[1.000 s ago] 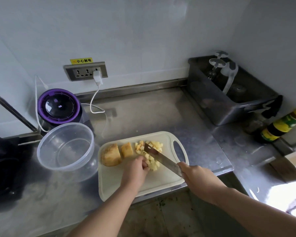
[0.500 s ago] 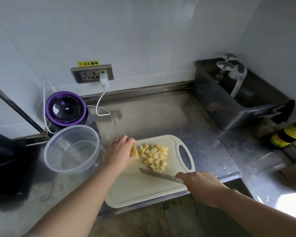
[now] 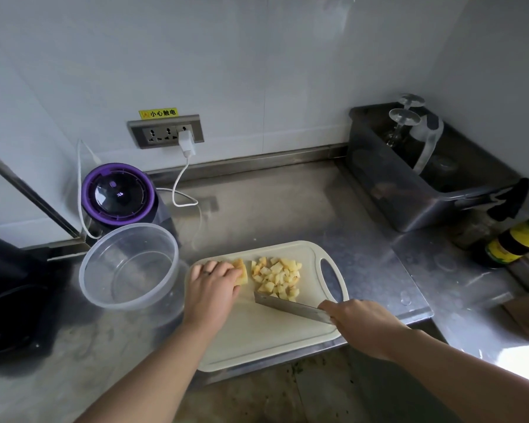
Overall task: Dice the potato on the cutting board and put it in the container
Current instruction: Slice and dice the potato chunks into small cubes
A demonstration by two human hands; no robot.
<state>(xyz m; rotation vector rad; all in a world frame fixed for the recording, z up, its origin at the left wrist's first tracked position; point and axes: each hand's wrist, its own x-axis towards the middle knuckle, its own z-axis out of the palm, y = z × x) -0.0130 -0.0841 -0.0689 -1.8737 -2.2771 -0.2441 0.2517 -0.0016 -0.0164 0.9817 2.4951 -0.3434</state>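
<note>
A white cutting board (image 3: 266, 340) lies on the steel counter. A heap of potato dice (image 3: 277, 277) sits at its far side. My left hand (image 3: 211, 288) grips an uncut potato chunk (image 3: 241, 271) just left of the dice; most of the chunk is hidden under my fingers. My right hand (image 3: 358, 323) holds a knife (image 3: 290, 306) by the handle, its blade lying low over the board just in front of the dice. A clear round plastic container (image 3: 129, 270) stands to the left of the board, with nothing in it.
A purple-lidded appliance (image 3: 116, 193) with a white cable stands behind the container. A wall socket (image 3: 165, 132) is above it. A dark bin (image 3: 416, 181) holding glasses sits at back right, a sauce bottle (image 3: 513, 242) further right. A black object (image 3: 3, 300) lies at left.
My left hand went from the dice to the potato pieces at the board's left and now grips one beside the dice. The knife came off the dice and lies low in front of them.
</note>
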